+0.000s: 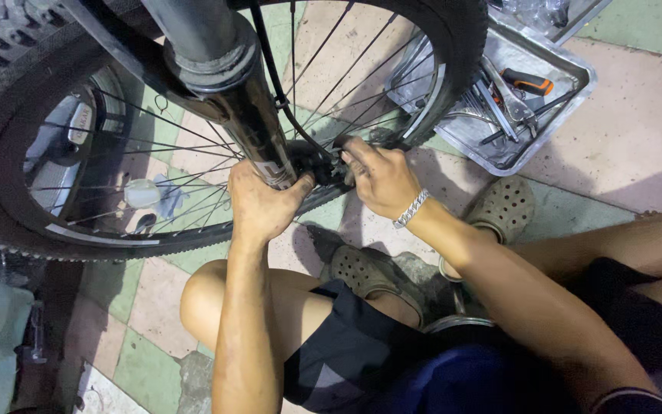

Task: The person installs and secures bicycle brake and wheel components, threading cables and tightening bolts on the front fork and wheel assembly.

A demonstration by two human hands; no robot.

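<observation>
A bicycle front wheel [9,192] with a knobby black tyre and thin spokes fills the upper left. A black fork leg [231,92] runs down to the hub. My left hand [262,203] is wrapped around the bottom of that fork leg at the axle. My right hand [377,176], with a silver chain bracelet on the wrist, grips the dark hub end [323,161] from the other side, fingers curled on it. Whether a tool sits in the fingers is hidden.
A metal tray [553,115] at upper right holds wrenches and an orange-handled tool [529,81]. My knees and grey clogs [503,207] rest on a pink and green tiled floor [637,115]. Dark clutter lies at lower left.
</observation>
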